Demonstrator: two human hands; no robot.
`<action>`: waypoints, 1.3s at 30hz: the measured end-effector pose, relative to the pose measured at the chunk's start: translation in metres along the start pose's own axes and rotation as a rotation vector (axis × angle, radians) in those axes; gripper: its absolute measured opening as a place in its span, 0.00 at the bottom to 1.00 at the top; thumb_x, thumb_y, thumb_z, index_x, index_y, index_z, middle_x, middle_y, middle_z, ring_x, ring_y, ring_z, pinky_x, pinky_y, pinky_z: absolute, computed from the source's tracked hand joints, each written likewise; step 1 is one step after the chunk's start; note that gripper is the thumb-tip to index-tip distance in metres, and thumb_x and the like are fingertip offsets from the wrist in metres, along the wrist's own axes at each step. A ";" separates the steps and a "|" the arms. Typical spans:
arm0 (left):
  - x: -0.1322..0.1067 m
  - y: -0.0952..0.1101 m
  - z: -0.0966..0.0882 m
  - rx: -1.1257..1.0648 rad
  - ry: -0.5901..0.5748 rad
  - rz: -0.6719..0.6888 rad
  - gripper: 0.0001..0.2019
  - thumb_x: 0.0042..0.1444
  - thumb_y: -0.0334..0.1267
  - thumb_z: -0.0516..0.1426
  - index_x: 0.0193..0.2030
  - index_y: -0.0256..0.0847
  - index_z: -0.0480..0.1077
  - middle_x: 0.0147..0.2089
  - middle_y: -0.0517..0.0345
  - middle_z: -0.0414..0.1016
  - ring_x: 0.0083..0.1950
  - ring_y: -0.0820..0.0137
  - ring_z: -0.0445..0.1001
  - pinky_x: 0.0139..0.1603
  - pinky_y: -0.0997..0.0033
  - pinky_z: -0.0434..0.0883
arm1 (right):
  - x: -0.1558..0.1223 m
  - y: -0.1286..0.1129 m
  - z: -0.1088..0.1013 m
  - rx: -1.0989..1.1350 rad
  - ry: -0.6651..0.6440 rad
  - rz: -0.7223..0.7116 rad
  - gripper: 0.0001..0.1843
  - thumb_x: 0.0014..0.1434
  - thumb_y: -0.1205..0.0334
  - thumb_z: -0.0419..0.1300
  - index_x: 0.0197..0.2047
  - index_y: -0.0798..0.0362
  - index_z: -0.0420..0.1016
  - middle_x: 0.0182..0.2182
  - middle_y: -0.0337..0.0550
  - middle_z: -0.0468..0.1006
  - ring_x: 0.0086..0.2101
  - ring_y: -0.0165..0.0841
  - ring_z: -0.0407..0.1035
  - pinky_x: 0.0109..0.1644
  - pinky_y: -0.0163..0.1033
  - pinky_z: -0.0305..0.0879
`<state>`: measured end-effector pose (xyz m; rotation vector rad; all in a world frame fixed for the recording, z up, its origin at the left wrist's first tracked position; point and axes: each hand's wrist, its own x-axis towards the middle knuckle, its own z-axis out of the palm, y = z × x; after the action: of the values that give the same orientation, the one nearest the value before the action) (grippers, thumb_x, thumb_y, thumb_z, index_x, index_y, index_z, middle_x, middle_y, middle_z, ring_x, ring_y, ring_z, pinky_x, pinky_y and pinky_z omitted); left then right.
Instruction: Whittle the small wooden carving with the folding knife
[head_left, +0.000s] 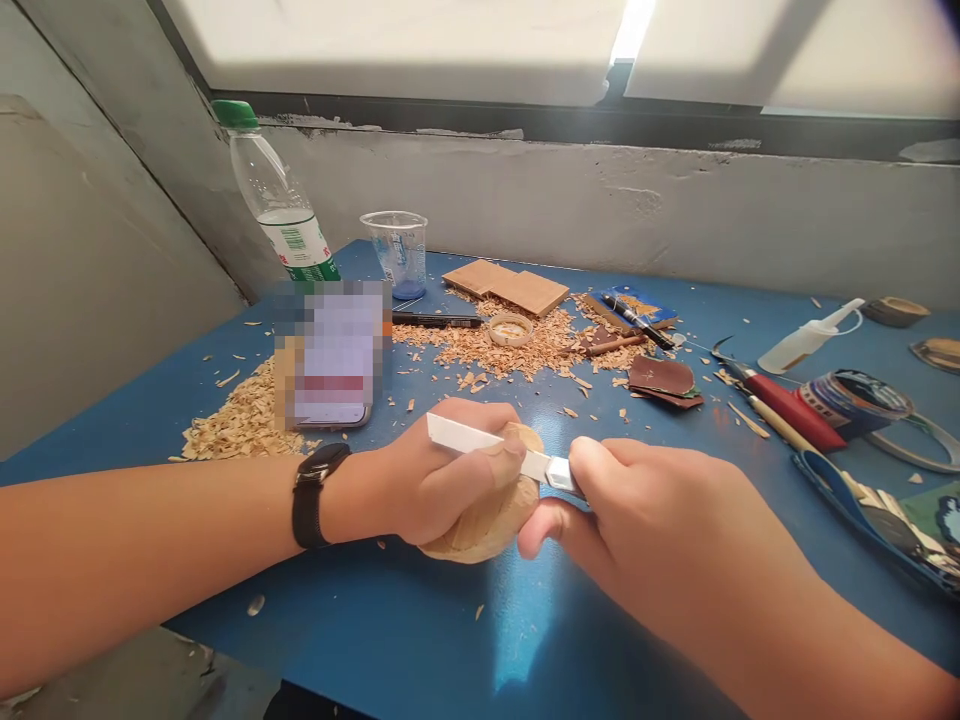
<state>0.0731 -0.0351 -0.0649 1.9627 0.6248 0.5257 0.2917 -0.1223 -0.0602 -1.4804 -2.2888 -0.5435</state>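
Bright window [405, 42] — glare on tabletop [523, 600]

The left hand [442, 480], watch [319, 495] on wrist, holds the carved wood [472, 535]. The right hand [660, 510] grips a knife [537, 467], its blade crossing above the wood and pointing left. Shavings [525, 352] litter the blue table [390, 640]. Beyond the phone [337, 350] are a bottle [289, 230] and a clear cup [394, 250]; a red-handled tool [795, 410] lies at right.

A bright-bladed knife [536, 466] slants across pale, rounded wood [484, 525].
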 end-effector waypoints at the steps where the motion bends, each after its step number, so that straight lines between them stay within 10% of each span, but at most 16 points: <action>1: 0.001 0.001 0.001 -0.006 0.020 -0.002 0.21 0.73 0.51 0.49 0.33 0.40 0.64 0.26 0.62 0.65 0.27 0.73 0.61 0.27 0.70 0.60 | -0.001 0.000 0.001 -0.025 0.013 0.011 0.35 0.72 0.30 0.45 0.24 0.47 0.61 0.17 0.33 0.60 0.17 0.29 0.54 0.24 0.39 0.39; 5: 0.002 0.007 0.001 0.012 0.065 0.009 0.21 0.75 0.48 0.46 0.31 0.40 0.63 0.27 0.63 0.62 0.27 0.74 0.59 0.29 0.71 0.62 | 0.000 0.002 0.001 -0.035 -0.010 0.060 0.40 0.65 0.20 0.44 0.23 0.47 0.60 0.16 0.34 0.62 0.16 0.30 0.54 0.24 0.39 0.39; 14: 0.002 0.000 -0.001 0.143 0.014 0.104 0.29 0.67 0.64 0.47 0.35 0.37 0.69 0.31 0.55 0.70 0.30 0.68 0.66 0.30 0.66 0.62 | 0.012 -0.001 -0.020 0.301 -0.459 -0.008 0.24 0.74 0.45 0.48 0.29 0.46 0.66 0.23 0.37 0.72 0.22 0.34 0.63 0.26 0.42 0.42; 27: 0.003 0.003 0.001 0.058 0.015 0.044 0.20 0.73 0.49 0.47 0.33 0.39 0.66 0.27 0.61 0.67 0.27 0.72 0.62 0.28 0.69 0.62 | 0.005 0.005 -0.008 0.006 -0.076 0.014 0.37 0.66 0.22 0.46 0.23 0.46 0.60 0.17 0.36 0.64 0.16 0.34 0.58 0.25 0.41 0.38; 39: 0.006 0.004 -0.002 0.213 -0.028 0.095 0.22 0.64 0.53 0.48 0.34 0.37 0.70 0.31 0.55 0.72 0.31 0.68 0.65 0.33 0.65 0.62 | 0.015 0.001 -0.026 0.355 -0.520 -0.007 0.18 0.72 0.50 0.53 0.31 0.46 0.70 0.25 0.37 0.75 0.23 0.35 0.66 0.27 0.45 0.41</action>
<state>0.0775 -0.0317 -0.0595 2.2056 0.5918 0.5059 0.2895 -0.1229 -0.0302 -1.5576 -2.5863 0.2782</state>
